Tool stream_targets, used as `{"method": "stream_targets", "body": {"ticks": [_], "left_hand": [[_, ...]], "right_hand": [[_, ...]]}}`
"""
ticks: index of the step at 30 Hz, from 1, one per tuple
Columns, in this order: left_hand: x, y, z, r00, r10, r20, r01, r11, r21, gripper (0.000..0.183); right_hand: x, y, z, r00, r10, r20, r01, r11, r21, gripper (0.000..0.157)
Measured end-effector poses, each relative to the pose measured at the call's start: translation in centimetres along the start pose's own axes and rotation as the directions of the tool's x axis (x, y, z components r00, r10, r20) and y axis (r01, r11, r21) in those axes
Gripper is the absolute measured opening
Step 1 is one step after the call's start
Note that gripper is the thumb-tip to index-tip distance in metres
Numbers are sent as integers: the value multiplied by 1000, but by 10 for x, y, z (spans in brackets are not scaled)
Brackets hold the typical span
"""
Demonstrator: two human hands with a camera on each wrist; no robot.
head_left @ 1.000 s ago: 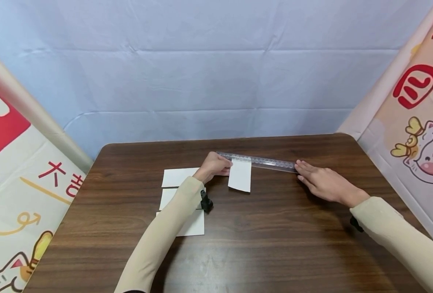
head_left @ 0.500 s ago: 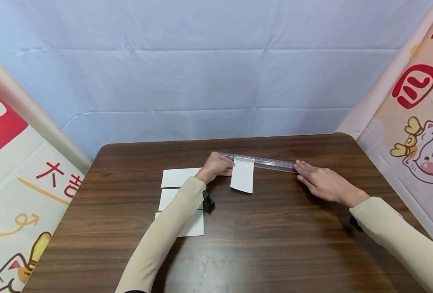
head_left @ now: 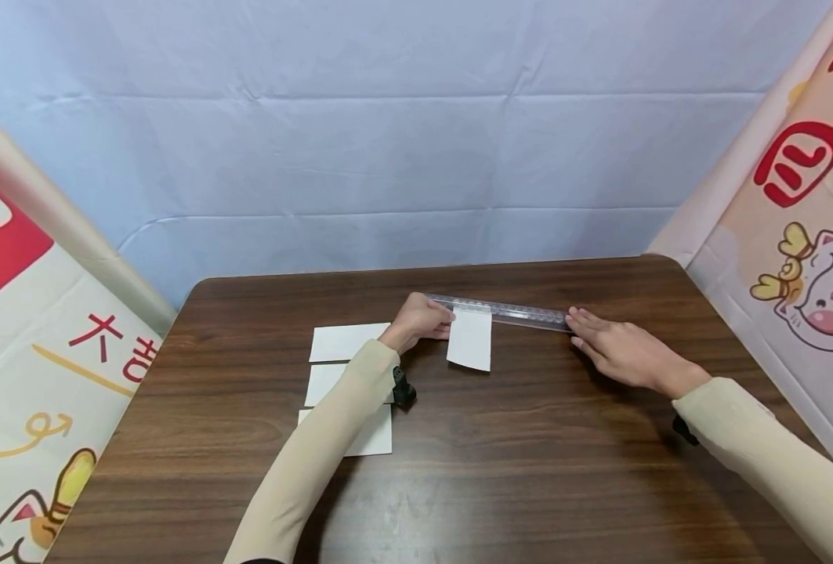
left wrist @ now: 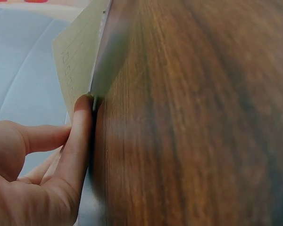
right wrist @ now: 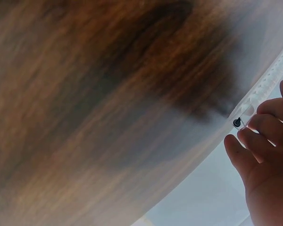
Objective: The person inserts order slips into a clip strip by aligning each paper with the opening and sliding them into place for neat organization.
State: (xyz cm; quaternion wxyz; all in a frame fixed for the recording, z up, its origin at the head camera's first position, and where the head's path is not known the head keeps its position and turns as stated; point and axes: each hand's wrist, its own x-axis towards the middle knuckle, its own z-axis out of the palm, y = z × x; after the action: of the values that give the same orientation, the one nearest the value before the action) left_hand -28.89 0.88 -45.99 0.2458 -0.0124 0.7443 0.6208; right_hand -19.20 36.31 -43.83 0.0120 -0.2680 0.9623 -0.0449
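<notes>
A white card [head_left: 469, 338] hangs toward me from a long clear plastic strip [head_left: 529, 315] near the table's far side. My left hand [head_left: 419, 319] pinches the card at its left edge, close to the strip. In the left wrist view the card [left wrist: 78, 56] stands out at an angle and bears a row of small printed marks; thumb and forefinger meet at its corner. At the strip's right end lies my right hand [head_left: 621, 352], fingers straight and touching it. The right wrist view shows the strip [right wrist: 273, 70] with a bumpy pattern and a small black piece at its end.
Three white cards lie in a column left of centre: a far card [head_left: 342, 341], a middle card [head_left: 323, 382] and a near card [head_left: 372, 432], partly under my left sleeve [head_left: 317, 446]. The brown wooden table [head_left: 501, 470] ends at a pale cloth backdrop [head_left: 388, 157].
My left hand has slid slightly to the right along the strip, and the pinched card has moved right with it. The right hand stays at the strip's end.
</notes>
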Motion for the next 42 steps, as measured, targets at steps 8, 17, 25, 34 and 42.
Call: {"method": "stream_targets", "body": {"ticks": [8, 17, 25, 34, 42], "left_hand": [[-1, 2, 3, 1000, 1, 8, -1, 1000, 6, 22], [1, 3, 9, 1000, 10, 17, -10, 1000, 5, 23], [0, 4, 12, 999, 20, 35, -20, 1000, 9, 25], [2, 4, 17, 999, 7, 31, -7, 1000, 1, 21], [0, 4, 21, 999, 12, 37, -12, 1000, 8, 20]], "right_hand": [[0, 1, 0, 1000, -8, -2, 8, 1000, -2, 53], [1, 1, 1, 1000, -11, -10, 11, 1000, -1, 53], [1, 1, -1, 1000, -9, 4, 9, 1000, 0, 53], [0, 2, 1, 1000, 5, 16, -5, 1000, 2, 53], [1, 3, 3, 1000, -6, 0, 6, 1000, 2, 53]]}}
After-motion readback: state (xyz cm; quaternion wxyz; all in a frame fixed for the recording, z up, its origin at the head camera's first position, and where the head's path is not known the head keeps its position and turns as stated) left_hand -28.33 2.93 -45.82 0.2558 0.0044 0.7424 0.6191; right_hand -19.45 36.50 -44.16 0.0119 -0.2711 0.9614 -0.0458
